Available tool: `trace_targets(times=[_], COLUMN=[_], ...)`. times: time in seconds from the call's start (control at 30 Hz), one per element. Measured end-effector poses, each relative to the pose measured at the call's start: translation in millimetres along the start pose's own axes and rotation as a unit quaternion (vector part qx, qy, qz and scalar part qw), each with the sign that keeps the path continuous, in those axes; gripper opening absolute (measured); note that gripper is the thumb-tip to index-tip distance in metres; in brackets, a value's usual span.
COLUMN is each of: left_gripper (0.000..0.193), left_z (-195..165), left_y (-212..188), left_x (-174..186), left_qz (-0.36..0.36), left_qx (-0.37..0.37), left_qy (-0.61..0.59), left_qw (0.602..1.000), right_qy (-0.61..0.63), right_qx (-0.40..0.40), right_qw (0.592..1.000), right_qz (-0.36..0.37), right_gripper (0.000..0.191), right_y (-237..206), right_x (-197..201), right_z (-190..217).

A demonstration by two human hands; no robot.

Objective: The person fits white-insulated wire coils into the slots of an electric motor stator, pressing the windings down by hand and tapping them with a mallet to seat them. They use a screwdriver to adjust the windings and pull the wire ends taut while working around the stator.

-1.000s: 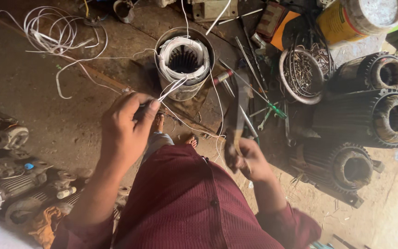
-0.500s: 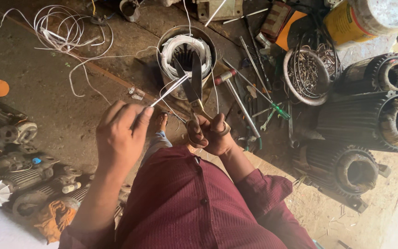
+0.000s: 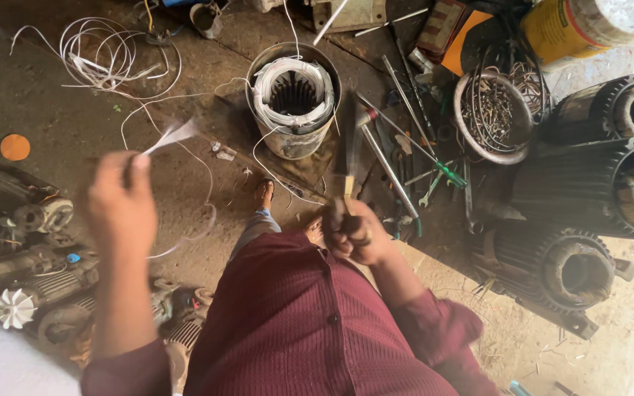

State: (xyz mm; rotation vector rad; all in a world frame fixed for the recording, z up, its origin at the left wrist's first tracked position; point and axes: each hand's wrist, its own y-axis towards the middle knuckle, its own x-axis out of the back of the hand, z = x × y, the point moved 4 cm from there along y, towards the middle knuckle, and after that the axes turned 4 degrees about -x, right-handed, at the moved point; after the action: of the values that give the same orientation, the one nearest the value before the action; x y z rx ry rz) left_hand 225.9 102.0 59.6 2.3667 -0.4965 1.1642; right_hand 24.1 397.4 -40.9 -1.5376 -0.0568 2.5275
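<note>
Both hands busy over the motor stator (image 3: 293,99) on the floor.
Your left hand (image 3: 121,207) pinches a blurred white strip (image 3: 171,136); your right hand (image 3: 354,233) clamps what seems a flat blade (image 3: 348,150), its handle hidden.

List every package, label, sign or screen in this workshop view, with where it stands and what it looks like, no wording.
Yellow cylindrical tin with a pale dusty lid: top right corner, lying tilted, dark print on its side.
Small brown and red patterned box: top, left of the tin, partly resting on an orange flat sheet.
No signs or screens show.
</note>
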Motion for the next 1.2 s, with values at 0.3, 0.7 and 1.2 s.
trace_targets(times=[0.3, 0.7, 1.2], left_gripper=[0.042, 0.028, 0.036], left_z=[9.7, -175.3, -160.1], left_y=[-11.7, -25.7, 168.0], left_x=[9.8, -50.7, -102.9], left_qz=[0.206, 0.406, 0.148], left_qx=[0.139, -0.231, -0.381], left_qy=[-0.077, -0.278, -0.134], left_qw=[0.966, 0.839, 0.903], right_qy=[-0.775, -0.628, -0.360], right_qx=[-0.002, 0.225, 0.212], right_qw=[0.408, 0.701, 0.760], right_qz=[-0.482, -0.253, -0.498], right_gripper=[0.020, 0.022, 0.055], right_y=[-102.2, -20.8, 0.8], right_x=[40.9, -104.3, -100.9], right_z=[84.8, 89.5, 69.3])
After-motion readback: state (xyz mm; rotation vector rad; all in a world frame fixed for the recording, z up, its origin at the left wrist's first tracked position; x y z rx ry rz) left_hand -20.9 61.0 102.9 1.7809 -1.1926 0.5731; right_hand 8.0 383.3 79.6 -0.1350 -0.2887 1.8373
